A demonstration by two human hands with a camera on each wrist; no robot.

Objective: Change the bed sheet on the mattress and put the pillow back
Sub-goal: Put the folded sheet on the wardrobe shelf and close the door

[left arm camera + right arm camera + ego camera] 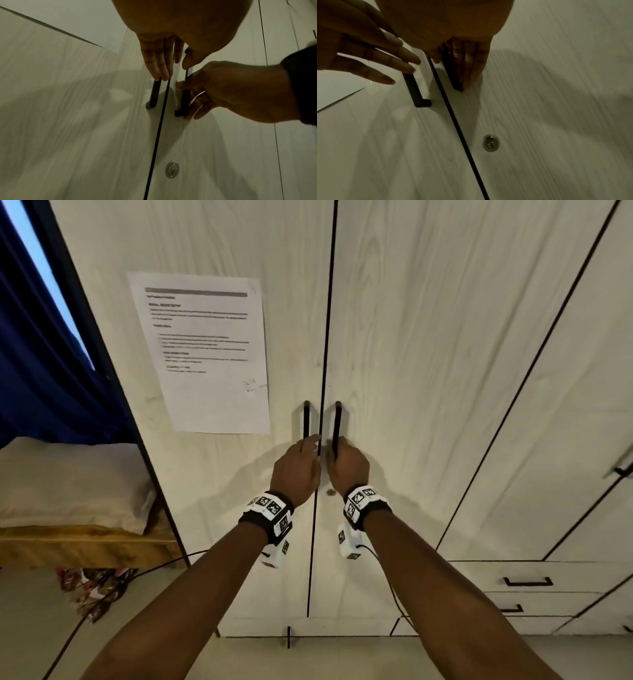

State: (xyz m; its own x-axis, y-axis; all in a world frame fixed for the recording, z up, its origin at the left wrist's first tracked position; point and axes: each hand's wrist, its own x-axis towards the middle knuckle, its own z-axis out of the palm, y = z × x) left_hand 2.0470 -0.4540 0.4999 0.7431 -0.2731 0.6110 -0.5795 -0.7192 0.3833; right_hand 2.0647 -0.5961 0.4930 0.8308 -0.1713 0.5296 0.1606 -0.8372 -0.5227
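I stand before a white wardrobe (411,337) with its two doors closed. My left hand (301,463) reaches to the black left handle (306,419), and its straight fingers (159,60) lie over the bar (155,93) without curling round it. My right hand (346,463) holds the black right handle (337,422), with the fingers (471,60) behind the bar (452,73) and the thumb (180,84) across its front. A cream pillow (68,481) lies on the yellow-covered mattress (85,542) at the left. No fresh sheet is in view.
A printed paper (202,350) is stuck to the left door. A round keyhole (331,492) sits below the handles. Drawers (527,580) fill the lower right. A blue curtain (41,371) hangs at the left, and patterned cloth (96,587) lies on the floor under the bed.
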